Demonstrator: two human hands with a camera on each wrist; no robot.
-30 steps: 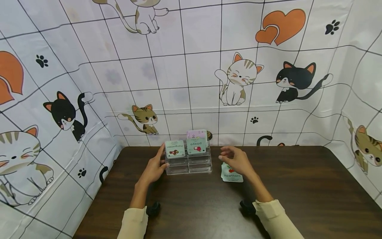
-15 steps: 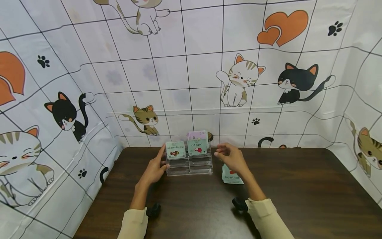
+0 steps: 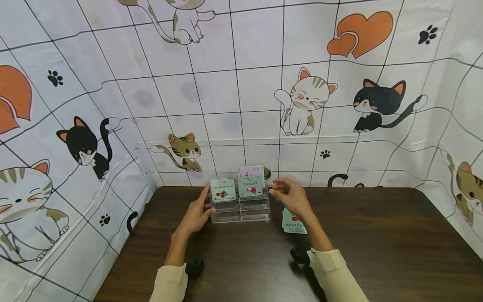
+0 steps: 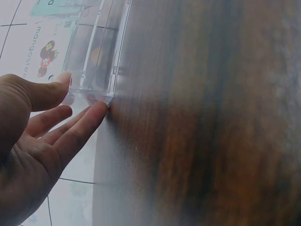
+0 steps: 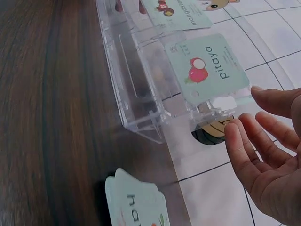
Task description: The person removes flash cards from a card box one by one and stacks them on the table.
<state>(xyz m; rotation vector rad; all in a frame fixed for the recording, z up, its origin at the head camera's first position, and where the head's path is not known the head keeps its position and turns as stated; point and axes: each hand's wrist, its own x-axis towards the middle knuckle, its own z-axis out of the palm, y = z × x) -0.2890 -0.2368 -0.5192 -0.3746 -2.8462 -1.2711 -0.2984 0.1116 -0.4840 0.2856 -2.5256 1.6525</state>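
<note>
A clear stepped card holder (image 3: 254, 205) stands at the table's far edge. On its upper tier are a mangosteen card (image 3: 223, 191) and a pitaya card (image 3: 250, 186), with a purple card (image 3: 251, 171) behind the latter. My left hand (image 3: 194, 214) rests against the holder's left side; the left wrist view shows thumb and fingertips touching its end, the fingers mostly straight. My right hand (image 3: 294, 198) is beside the right end, fingers loosely bent and nothing held. In the right wrist view, its thumb tip appears at or very near the pitaya card's edge; contact is unclear.
A small stack of cards, hawthorn (image 3: 293, 223) on top, lies on the dark wooden table (image 3: 241, 260) below my right hand. A white cat-print cloth (image 3: 256, 96) hangs directly behind the table. The holder's lower tiers show no cards in the head view.
My right hand has moved left, from above the hawthorn stack to the holder's right end. My left hand stays at the holder's left side, and the cards have not visibly moved.
</note>
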